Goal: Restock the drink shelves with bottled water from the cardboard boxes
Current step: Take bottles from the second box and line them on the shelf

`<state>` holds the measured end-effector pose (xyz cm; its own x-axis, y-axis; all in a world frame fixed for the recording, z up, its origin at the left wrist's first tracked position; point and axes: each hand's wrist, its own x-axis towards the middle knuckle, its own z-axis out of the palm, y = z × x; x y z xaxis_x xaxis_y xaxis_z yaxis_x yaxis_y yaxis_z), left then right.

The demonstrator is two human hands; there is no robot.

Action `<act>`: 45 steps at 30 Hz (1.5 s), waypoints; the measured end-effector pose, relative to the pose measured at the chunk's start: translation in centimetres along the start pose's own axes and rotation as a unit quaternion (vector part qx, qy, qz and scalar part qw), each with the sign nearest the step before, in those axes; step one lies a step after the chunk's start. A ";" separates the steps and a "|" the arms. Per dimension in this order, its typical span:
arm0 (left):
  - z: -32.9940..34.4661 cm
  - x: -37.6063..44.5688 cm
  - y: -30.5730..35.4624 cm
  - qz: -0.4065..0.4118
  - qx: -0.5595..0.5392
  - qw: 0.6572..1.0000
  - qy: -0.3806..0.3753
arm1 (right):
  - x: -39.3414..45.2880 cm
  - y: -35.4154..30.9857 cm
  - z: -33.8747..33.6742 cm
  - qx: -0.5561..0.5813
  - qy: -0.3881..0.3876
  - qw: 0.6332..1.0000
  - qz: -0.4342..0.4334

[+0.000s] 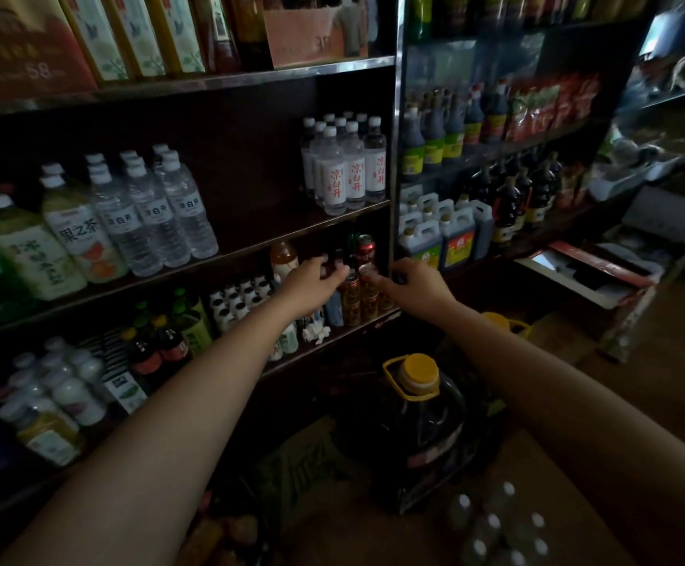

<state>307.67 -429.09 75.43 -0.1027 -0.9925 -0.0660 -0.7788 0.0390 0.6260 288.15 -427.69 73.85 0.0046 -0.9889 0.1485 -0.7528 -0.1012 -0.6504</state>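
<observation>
Both grips loosely curled, grasping nothing: left hand (pixel 319 275) and right hand (pixel 413 279) at cans (pixel 360 294).

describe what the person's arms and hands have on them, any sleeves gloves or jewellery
Both forearms are bare up to the frame edge, with no sleeves in view. The left hand and right hand wear no gloves. No watch, bracelet or ring is visible, though the light is dim.

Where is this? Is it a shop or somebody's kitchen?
Most likely a small grocery shop. The dark shelves hold rows of the same water bottles, the next rack has many sauce bottles, and a cardboard box of bottles waits on the floor.
</observation>
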 end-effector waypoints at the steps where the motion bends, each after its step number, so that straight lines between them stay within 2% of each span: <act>1: 0.5 -0.7 0.5 0.002 0.004 1.000 -0.001 | -0.9 0.5 -0.5 -0.002 -0.004 1.000 0.001; 7: 5.1 -5.7 3.5 -0.008 -0.027 1.000 -0.014 | -7.2 5.2 -3.7 -0.001 -0.016 1.000 0.024; 12: 12.1 -10.1 4.9 -0.033 -0.049 0.998 -0.025 | -13.1 11.2 -6.0 -0.016 -0.042 0.997 0.065; 15: 16.2 -11.8 5.7 -0.046 -0.067 0.996 -0.020 | -15.8 14.7 -6.2 -0.017 -0.047 0.995 0.084; 21: 24.2 -12.2 4.6 -0.030 -0.061 0.995 -0.075 | -19.6 21.4 -4.2 0.010 -0.061 0.988 0.141; 30: 41.2 -8.0 -4.5 -0.054 -0.084 0.986 -0.137 | -22.5 35.7 8.3 0.008 -0.071 0.974 0.214; 40: 64.1 -2.9 -18.7 -0.076 -0.050 0.974 -0.205 | -23.8 53.6 26.0 0.037 -0.059 0.964 0.258; 45: 74.9 -0.4 -24.6 -0.089 -0.065 0.969 -0.220 | -24.5 61.6 32.9 0.036 -0.042 0.968 0.246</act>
<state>280.49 -420.96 1.84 -0.2508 -0.8358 -0.4883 -0.7263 -0.1710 0.6657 263.31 -413.31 5.66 -0.2861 -0.9245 -0.2517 -0.6301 0.3794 -0.6775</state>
